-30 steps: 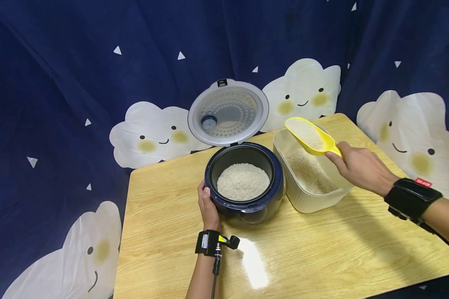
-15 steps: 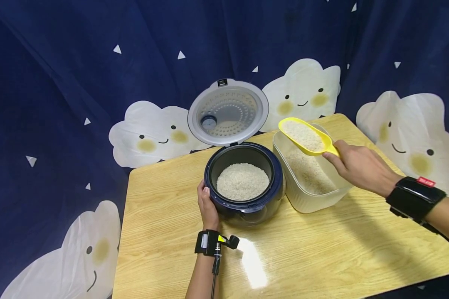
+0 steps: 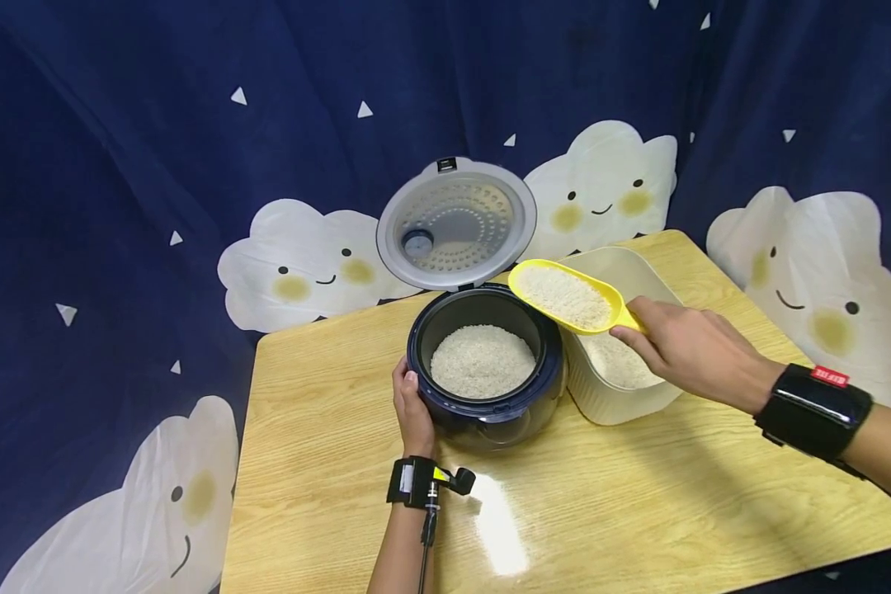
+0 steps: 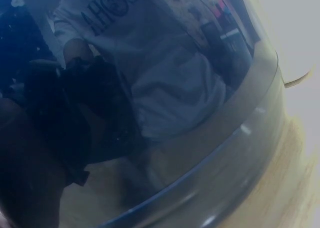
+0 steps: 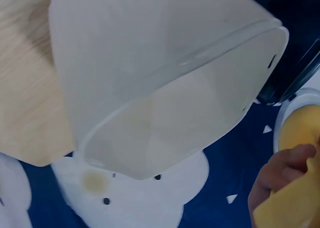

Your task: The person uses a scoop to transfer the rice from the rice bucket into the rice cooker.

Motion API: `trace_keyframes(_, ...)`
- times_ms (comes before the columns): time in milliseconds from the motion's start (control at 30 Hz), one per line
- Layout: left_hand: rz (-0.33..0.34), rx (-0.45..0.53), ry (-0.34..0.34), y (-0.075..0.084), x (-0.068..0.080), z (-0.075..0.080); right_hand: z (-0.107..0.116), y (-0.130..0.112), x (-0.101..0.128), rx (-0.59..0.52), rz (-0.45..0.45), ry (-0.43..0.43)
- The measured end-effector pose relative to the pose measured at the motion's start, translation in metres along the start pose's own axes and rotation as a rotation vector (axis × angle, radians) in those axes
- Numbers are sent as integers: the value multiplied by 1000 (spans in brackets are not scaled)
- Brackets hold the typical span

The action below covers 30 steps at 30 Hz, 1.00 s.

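My right hand (image 3: 690, 351) grips the handle of a yellow scoop (image 3: 624, 316) heaped with white rice (image 3: 564, 294). The scoop is held over the gap between the rice cooker (image 3: 538, 404) and a cream bin (image 3: 616, 404), its tip near the cooker's back right rim. A mound of rice (image 3: 483, 360) lies in the cooker's dark inner pot. My left hand (image 3: 414, 412) rests against the cooker's left side, thumb just below the rim; its other fingers are largely hidden. In the right wrist view, the fingers (image 5: 282, 170) hold the yellow scoop (image 5: 287, 205).
The cooker's lid (image 3: 456, 223) stands raised at the back. More rice (image 3: 619, 361) lies inside the bin, which stands right beside the cooker. A wooden table (image 3: 319, 462) bears both. Behind it hangs a dark blue curtain (image 3: 304, 148) with cloud prints.
My right hand has carried the loaded scoop left and slightly down, from above the bin towards the cooker. The left hand and cooker have stayed in place.
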<state>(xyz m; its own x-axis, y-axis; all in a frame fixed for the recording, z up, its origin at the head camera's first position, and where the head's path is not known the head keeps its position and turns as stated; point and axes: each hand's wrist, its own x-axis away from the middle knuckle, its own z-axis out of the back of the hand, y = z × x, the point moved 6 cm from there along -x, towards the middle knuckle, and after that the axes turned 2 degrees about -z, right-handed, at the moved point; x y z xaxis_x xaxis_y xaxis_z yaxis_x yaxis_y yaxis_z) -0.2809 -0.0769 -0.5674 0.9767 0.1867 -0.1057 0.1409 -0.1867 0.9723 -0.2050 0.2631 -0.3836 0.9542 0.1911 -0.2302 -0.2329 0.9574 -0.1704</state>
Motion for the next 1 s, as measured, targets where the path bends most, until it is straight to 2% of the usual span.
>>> trace_keyframes(267, 24, 1, 2, -1, 0, -1, -4, -25, -5, 79, 121, 56)
trace_keyframes(367, 27, 2, 6, 0, 0, -1, -5, -33, -7, 125, 195, 116)
trace_keyframes(500, 23, -52, 8, 0, 0, -1, -6, -41, -11, 162, 265, 192)
trace_keyframes(600, 17, -90, 0, -1, 0, 0, -9, -46, -15, 157, 262, 172)
trace_keyframes(767, 31, -88, -12, -1, 1, 1, -16, -53, -23, 138, 232, 108)
trace_keyframes(1000, 70, -34, -6, 1, -1, 0, -21, -62, -32, 154, 272, 123)
